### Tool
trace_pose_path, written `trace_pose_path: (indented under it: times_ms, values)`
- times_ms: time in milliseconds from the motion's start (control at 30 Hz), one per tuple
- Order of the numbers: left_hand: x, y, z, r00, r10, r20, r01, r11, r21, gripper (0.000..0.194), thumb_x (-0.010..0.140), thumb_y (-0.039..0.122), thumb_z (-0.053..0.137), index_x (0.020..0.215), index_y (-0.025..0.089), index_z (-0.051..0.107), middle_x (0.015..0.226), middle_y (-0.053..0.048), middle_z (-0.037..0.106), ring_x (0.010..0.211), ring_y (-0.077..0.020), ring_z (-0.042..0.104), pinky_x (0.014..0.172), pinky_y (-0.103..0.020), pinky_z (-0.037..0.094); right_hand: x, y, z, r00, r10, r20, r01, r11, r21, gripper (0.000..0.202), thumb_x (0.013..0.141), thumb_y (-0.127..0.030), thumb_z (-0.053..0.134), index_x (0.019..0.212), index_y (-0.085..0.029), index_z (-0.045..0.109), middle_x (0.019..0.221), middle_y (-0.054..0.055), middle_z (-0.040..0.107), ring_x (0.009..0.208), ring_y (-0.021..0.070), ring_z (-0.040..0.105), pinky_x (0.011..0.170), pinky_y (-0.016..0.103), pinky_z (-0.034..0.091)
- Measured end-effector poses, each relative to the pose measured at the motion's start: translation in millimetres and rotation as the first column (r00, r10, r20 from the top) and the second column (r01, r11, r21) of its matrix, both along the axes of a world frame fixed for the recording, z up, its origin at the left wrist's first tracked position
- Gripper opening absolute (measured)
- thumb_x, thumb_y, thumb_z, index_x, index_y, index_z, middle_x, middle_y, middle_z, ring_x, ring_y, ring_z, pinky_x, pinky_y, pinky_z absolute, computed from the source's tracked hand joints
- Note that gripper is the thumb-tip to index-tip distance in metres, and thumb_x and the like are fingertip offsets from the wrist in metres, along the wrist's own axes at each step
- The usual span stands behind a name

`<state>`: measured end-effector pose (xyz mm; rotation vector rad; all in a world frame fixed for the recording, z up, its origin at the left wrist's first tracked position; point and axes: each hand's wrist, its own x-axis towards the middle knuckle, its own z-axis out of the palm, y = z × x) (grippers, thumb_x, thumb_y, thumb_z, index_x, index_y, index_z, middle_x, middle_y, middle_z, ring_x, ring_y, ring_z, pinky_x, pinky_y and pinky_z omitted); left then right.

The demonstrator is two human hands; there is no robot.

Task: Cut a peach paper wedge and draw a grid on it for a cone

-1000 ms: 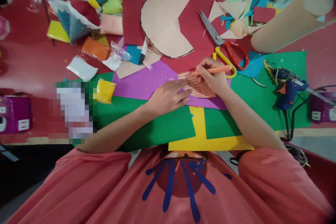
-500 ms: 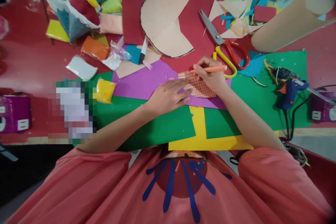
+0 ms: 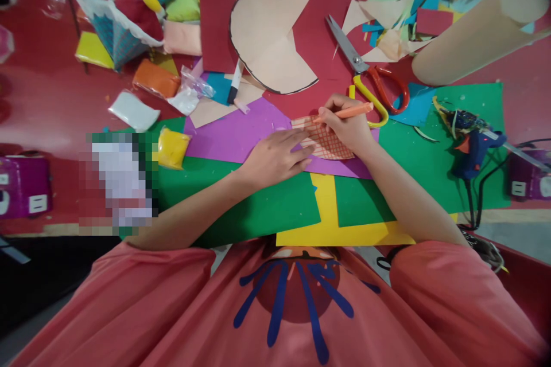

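Observation:
An orange marker is gripped in my right hand, its tip down at the upper part of a pale paper cone piece. Orange-red crossing lines cover much of that piece. My left hand lies flat with fingers stretched, its fingertips on the left side of the piece. Beneath both is a purple paper sheet, over green sheets. Scissors with one red and one yellow handle lie open just beyond my right hand.
A large pale paper cut-out with a black outline lies ahead. A blue glue gun with its cord sits at right, near a paper roll and paper scraps. Several clay packets and patterned cones are at left.
My right hand and the marker have shifted very slightly, the marker's tip a little to the right and down. My left hand stays in place.

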<state>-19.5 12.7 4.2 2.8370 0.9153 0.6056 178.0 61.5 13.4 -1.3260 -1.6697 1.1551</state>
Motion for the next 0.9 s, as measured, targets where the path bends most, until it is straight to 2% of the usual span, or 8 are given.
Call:
trace_pose_path:
  times_ms: [100, 233, 367, 633, 767, 900]
  values:
    - [0.2, -0.1, 0.3, 1.000, -0.003, 0.010, 0.002, 0.999, 0.037, 0.027, 0.097, 0.029, 0.048, 0.110, 0.015, 0.068, 0.119, -0.015, 0.068, 0.111, -0.0272, 0.066, 0.090, -0.041, 0.057, 0.6, 0.0, -0.7, 0.999, -0.016, 0.041, 0.016, 1.000, 0.012, 0.026, 0.085, -0.030, 0.059, 0.063, -0.026, 0.046, 0.055, -0.003, 0.050, 0.055, 0.0140, 0.047, 0.051, 0.030, 0.038]
    - [0.2, -0.3, -0.6, 1.000, 0.007, -0.004, -0.007, 1.000, 0.003, 0.029, 0.098, 0.030, 0.046, 0.111, 0.016, 0.068, 0.122, -0.015, 0.067, 0.113, -0.0268, 0.065, 0.093, -0.042, 0.056, 0.7, 0.3, -2.1, 0.999, -0.001, 0.051, 0.000, 1.000, 0.022, 0.025, 0.085, -0.028, 0.058, 0.064, -0.025, 0.045, 0.056, -0.003, 0.050, 0.055, 0.0132, 0.046, 0.050, 0.030, 0.037]
    - [0.0, -0.3, -2.0, 1.000, 0.015, -0.006, -0.015, 0.999, -0.049, 0.030, 0.099, 0.031, 0.045, 0.113, 0.017, 0.067, 0.123, -0.015, 0.067, 0.116, -0.0266, 0.063, 0.094, -0.042, 0.055, -0.4, -0.1, -2.0, 1.000, 0.018, 0.022, -0.019, 0.999, 0.033, 0.026, 0.084, -0.022, 0.057, 0.062, -0.023, 0.043, 0.057, -0.003, 0.049, 0.054, 0.0116, 0.045, 0.051, 0.029, 0.035]
    - [-0.1, 0.7, -1.5, 1.000, 0.002, 0.001, -0.002, 1.000, 0.007, 0.029, 0.098, 0.030, 0.046, 0.108, 0.015, 0.068, 0.116, -0.015, 0.069, 0.113, -0.0267, 0.065, 0.091, -0.041, 0.057, -2.6, 0.7, -0.1, 0.999, 0.033, 0.025, -0.033, 0.999, 0.020, 0.029, 0.078, -0.009, 0.055, 0.056, -0.022, 0.039, 0.054, -0.005, 0.045, 0.053, 0.0103, 0.042, 0.052, 0.028, 0.032]
    - [-0.1, 0.1, -1.3, 1.000, 0.010, -0.018, -0.010, 1.000, -0.020, 0.028, 0.098, 0.031, 0.046, 0.109, 0.016, 0.068, 0.119, -0.015, 0.068, 0.117, -0.0265, 0.063, 0.094, -0.042, 0.055, -1.2, 2.0, 0.4, 0.997, 0.073, 0.033, -0.073, 0.997, -0.020, 0.031, 0.074, -0.002, 0.054, 0.054, -0.021, 0.041, 0.052, -0.004, 0.048, 0.051, 0.0106, 0.044, 0.051, 0.027, 0.032]
    - [-0.6, -0.8, -1.6, 0.999, 0.019, -0.041, -0.021, 0.999, -0.039, 0.029, 0.098, 0.031, 0.046, 0.113, 0.017, 0.067, 0.127, -0.015, 0.065, 0.121, -0.0273, 0.061, 0.097, -0.043, 0.054, 1.3, 0.3, 3.7, 0.995, -0.045, -0.091, 0.047, 0.999, 0.014, 0.030, 0.081, -0.011, 0.054, 0.055, -0.022, 0.043, 0.052, -0.004, 0.051, 0.049, 0.0103, 0.045, 0.050, 0.027, 0.035]
